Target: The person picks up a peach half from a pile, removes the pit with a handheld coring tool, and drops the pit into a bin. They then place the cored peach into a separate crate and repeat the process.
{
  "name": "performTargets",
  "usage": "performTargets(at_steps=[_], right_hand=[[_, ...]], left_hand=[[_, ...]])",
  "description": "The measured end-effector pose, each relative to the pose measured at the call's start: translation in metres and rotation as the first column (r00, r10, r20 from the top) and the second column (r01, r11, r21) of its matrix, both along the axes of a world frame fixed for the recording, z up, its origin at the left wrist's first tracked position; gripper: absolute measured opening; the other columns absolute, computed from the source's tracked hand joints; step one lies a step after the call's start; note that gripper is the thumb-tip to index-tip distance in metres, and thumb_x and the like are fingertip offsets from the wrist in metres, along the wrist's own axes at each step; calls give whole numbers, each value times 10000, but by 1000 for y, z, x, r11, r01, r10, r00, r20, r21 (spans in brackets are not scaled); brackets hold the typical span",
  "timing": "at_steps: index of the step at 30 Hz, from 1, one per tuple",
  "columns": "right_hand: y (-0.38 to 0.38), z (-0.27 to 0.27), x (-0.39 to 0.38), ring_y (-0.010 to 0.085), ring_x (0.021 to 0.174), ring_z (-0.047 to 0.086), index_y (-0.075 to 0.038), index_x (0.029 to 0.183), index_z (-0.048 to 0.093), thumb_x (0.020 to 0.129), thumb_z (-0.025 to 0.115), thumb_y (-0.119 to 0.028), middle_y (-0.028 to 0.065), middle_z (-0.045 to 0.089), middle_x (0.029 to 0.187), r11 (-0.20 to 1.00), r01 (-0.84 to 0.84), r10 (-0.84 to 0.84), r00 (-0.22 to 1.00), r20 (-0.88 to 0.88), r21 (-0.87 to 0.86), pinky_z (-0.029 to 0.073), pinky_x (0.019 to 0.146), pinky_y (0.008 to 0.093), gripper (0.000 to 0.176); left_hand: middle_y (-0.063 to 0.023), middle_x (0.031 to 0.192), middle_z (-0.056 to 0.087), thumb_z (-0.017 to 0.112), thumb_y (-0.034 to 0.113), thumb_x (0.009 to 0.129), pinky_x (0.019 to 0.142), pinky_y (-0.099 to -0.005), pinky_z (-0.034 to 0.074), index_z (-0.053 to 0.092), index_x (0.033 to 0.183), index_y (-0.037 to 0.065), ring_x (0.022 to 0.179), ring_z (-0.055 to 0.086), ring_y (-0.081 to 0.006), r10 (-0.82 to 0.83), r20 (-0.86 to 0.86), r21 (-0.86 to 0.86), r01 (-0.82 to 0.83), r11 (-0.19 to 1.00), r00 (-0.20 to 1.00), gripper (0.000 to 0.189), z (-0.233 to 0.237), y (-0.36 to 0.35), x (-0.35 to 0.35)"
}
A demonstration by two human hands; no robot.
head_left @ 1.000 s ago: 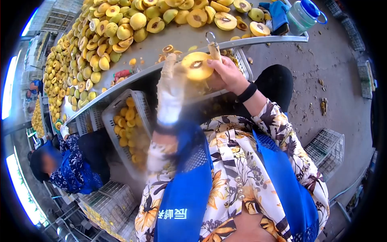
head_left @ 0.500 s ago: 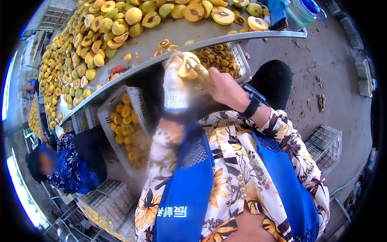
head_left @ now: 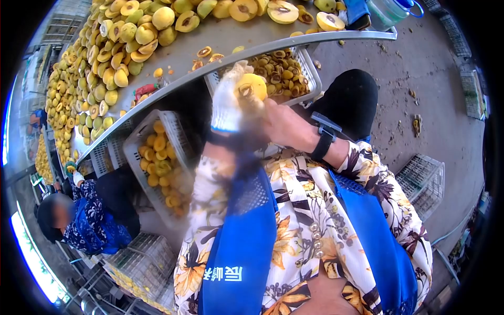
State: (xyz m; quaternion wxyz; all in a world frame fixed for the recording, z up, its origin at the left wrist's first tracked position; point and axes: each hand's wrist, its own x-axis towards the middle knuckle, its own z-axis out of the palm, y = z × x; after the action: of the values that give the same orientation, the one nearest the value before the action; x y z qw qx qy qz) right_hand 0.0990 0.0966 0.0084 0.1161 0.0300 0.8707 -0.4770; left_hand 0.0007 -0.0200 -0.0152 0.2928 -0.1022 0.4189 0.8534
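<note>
Outdoors on a bare concrete floor (head_left: 425,68), a long metal table (head_left: 231,35) runs from the far right down to the near left, heaped with yellow fruit, whole and cut. Under its edge hang a white basket (head_left: 313,73) full of brown pits, on the right, and a crate (head_left: 178,128) of yellow pieces further left.

The left hand (head_left: 228,102), in a white knit glove, is closed around a fruit half (head_left: 251,86), held up in front of the chest just below the table edge and above the pit basket. The cut face with its dark pit is turned toward the right hand (head_left: 283,123), which comes in from the near right and touches the fruit's lower side. That bare hand, with a black band (head_left: 321,137) at the wrist, is blurred; I cannot tell how far it is closed or whether it holds anything. Both hands are equally close to the fruit.

At the near left a co-worker (head_left: 92,218) sits at the same table. An empty crate (head_left: 422,186) lies on the floor at right.
</note>
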Motion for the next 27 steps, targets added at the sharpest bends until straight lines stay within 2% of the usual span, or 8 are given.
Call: performTargets(at_steps=[4,7,10,14,19,22,24,27], right_hand=[[0,13,-4,416,703,592,60,917,482,808,543,-103,260,585,722,984,110,-85,982,170,-142,469,596,418,205],[-9,0,-2,379,666,607,61,901,497,800,555,-125,241,588,702,982,104,-108,994,-17,-157,477,585,405,219],[-15,-3,2,329,611,607,60,869,503,792,556,-131,229,581,679,960,124,-119,992,34,-252,475,556,393,212],[-15,4,2,242,554,589,56,896,490,797,543,-121,162,560,632,930,181,-94,959,269,-321,464,504,362,209],[-9,20,3,123,475,526,11,896,467,818,517,-113,56,520,612,856,236,20,874,485,-460,413,394,286,154],[-7,17,4,91,429,472,-21,884,457,818,513,-106,29,510,626,783,265,94,844,528,-563,365,352,254,121],[-7,5,6,66,392,408,-44,921,457,839,501,-86,2,474,613,613,320,186,830,526,-722,329,330,229,102],[-6,-3,-2,51,374,346,-62,937,463,858,498,-60,-17,428,599,460,385,291,786,545,-800,302,320,213,86]], left_hand=[[-98,883,597,564,350,902,665,-352,536,520,1039,44,763,617,-243,71,-23,-55,-72,996,997,339,7,6,-4],[-108,859,596,553,387,902,659,-363,538,535,992,44,751,612,-235,138,-107,-181,-156,971,985,354,25,8,12],[-127,837,603,538,389,907,659,-362,532,536,971,43,747,610,-238,118,-3,-131,-117,984,993,352,12,-1,14],[-149,801,611,530,350,904,638,-362,528,536,957,39,719,611,-247,86,89,-88,-78,993,992,315,1,4,9],[-127,790,614,552,308,894,584,-324,516,548,960,52,674,610,-232,-15,-413,-409,-170,897,911,265,-30,7,8],[-133,762,612,564,315,882,586,-329,509,550,949,46,670,611,-256,-2,-121,-231,-27,973,993,277,-12,6,9],[-151,748,615,564,339,877,569,-348,513,545,939,50,638,615,-281,2,184,-9,0,1000,983,297,15,8,12],[-158,709,608,562,376,870,524,-370,508,547,916,63,603,611,-292,29,272,42,-42,998,962,317,17,2,2]])
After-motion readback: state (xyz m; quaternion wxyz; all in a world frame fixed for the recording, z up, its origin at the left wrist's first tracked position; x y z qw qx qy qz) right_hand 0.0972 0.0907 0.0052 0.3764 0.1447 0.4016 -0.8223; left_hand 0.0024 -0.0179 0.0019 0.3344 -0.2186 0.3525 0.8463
